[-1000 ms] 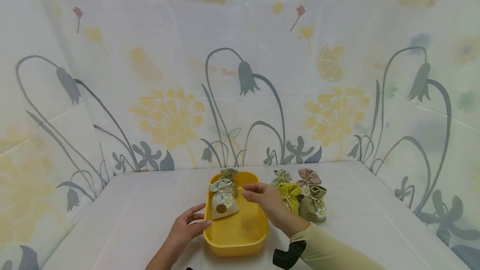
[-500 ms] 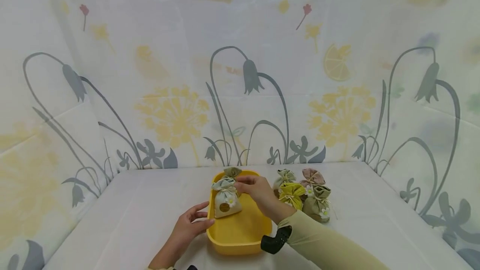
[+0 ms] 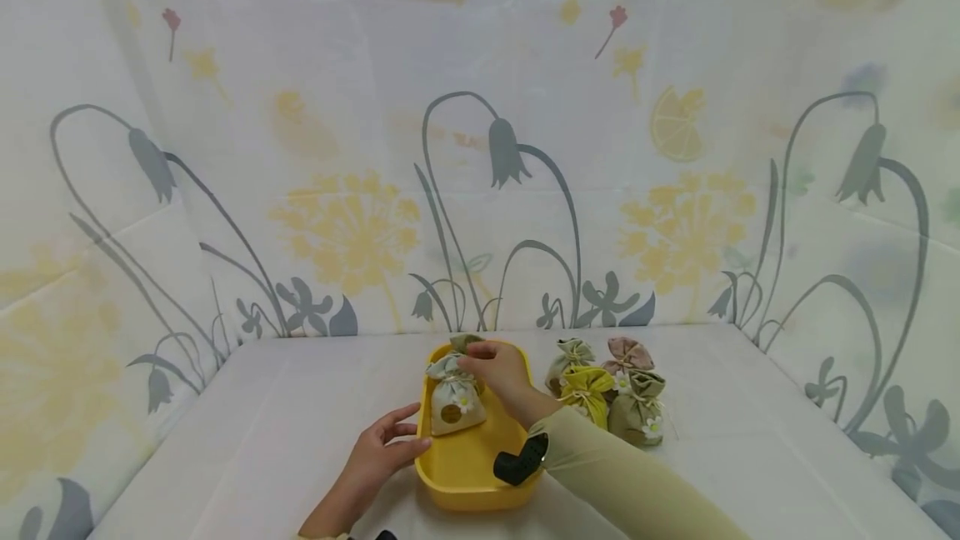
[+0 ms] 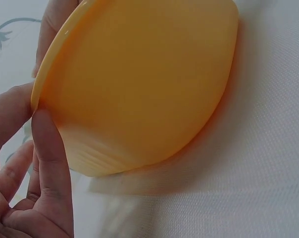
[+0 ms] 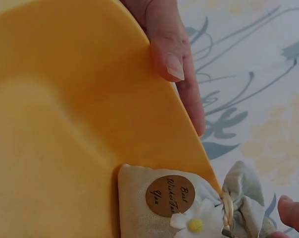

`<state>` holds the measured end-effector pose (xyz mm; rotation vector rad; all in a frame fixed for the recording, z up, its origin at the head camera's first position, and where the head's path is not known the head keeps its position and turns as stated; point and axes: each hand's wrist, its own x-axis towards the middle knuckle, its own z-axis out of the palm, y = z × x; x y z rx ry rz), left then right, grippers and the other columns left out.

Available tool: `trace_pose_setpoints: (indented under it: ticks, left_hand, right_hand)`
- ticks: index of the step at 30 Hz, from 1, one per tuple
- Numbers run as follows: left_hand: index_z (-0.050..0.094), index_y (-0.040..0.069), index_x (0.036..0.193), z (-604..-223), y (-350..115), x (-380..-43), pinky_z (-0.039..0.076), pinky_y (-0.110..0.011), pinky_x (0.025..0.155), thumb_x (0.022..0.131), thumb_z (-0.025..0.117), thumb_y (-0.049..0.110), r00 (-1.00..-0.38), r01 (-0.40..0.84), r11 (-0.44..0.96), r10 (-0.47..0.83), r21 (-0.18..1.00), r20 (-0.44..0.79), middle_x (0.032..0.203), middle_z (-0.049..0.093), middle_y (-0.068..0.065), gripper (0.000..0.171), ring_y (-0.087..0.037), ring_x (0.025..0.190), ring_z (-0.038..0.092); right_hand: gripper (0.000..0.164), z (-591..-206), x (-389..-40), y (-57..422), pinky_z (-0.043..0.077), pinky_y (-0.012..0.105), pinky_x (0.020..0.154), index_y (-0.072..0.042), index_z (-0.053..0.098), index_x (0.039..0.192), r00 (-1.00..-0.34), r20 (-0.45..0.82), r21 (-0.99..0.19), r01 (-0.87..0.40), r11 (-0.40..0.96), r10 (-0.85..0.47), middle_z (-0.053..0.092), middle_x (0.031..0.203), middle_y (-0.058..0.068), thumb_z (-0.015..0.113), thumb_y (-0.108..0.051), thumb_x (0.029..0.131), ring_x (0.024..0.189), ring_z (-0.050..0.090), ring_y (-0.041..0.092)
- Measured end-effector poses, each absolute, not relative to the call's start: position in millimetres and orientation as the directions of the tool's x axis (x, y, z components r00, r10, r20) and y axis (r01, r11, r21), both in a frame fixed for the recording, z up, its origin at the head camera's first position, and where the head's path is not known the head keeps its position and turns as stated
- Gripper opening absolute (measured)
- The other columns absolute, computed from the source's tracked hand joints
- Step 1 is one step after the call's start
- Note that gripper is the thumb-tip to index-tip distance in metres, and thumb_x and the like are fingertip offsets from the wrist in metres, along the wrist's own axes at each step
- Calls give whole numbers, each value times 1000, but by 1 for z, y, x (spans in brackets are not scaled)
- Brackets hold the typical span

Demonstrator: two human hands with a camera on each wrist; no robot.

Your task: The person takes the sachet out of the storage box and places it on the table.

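Observation:
My left hand (image 3: 378, 452) grips the left side of a yellow tray (image 3: 476, 498); in the left wrist view the thumb and a finger pinch its rim (image 4: 38, 94). Inside, along the tray's left side, leans a pale drawstring pouch (image 3: 453, 413) with a white flower and a round brown sticker (image 5: 170, 196). Behind it shows the top of an olive pouch (image 3: 462, 342), partly hidden. My right hand (image 3: 504, 373) reaches over the tray, its fingertips at the tops of these two pouches. In the right wrist view, parted fingertips (image 5: 294, 214) show beside the pale pouch's gathered top.
Right of the tray stand several more pouches close together: a pale green one (image 3: 574, 353), a pink one (image 3: 630, 353), a yellow one (image 3: 587, 390) and an olive one (image 3: 636, 419). A white cloth covers the table (image 3: 300, 390); a printed curtain (image 3: 360, 107) hangs behind.
My right hand has moved left and away from me, from over the tray's right side to the pouch tops. The left hand stays on the tray; the whole view has shifted slightly.

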<state>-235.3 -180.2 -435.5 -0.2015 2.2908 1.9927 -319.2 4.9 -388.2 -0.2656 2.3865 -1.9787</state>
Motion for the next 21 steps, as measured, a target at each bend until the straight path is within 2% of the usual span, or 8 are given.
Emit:
trace_pose_setpoints:
  ticks: [3, 7, 13, 21]
  left_hand:
    - [45, 2, 136, -435, -180, -236, 54, -34, 77, 78, 77, 24, -987, -159, 135, -31, 978, -157, 106, 56, -13, 69, -18, 84, 59]
    - [45, 2, 136, -435, -179, -236, 54, -34, 77, 78, 76, 23, -988, -155, 137, -27, 978, -153, 105, 56, -13, 68, -18, 84, 59]
    - [45, 2, 136, -436, -180, -236, 54, -33, 77, 78, 76, 23, -989, -145, 133, -13, 980, -145, 106, 56, -14, 69, -17, 84, 59]
    - [45, 1, 135, -436, -180, -235, 54, -34, 77, 78, 77, 23, -989, -146, 130, -24, 981, -144, 104, 56, -13, 69, -18, 84, 59]
  right_hand:
    - [37, -388, -321, 2, 50, 36, 84, 1, 63, 114, -989, 54, -975, -82, 205, -138, 63, 105, 10, 71, -17, 83, 97, 59, 25]
    - [38, -389, -322, 1, 50, 38, 84, 2, 63, 115, -977, 1, -969, -54, 243, -211, 63, 106, 11, 70, -20, 84, 95, 58, 24]
    - [37, -388, -322, -1, 51, 35, 81, 3, 64, 113, -950, -49, -961, -40, 274, -308, 63, 99, 7, 71, -19, 83, 86, 58, 19]
    - [19, -387, -314, 3, 48, 27, 68, 3, 69, 94, -923, -22, -951, -99, 293, -383, 62, 81, 1, 70, -12, 83, 74, 53, 14]
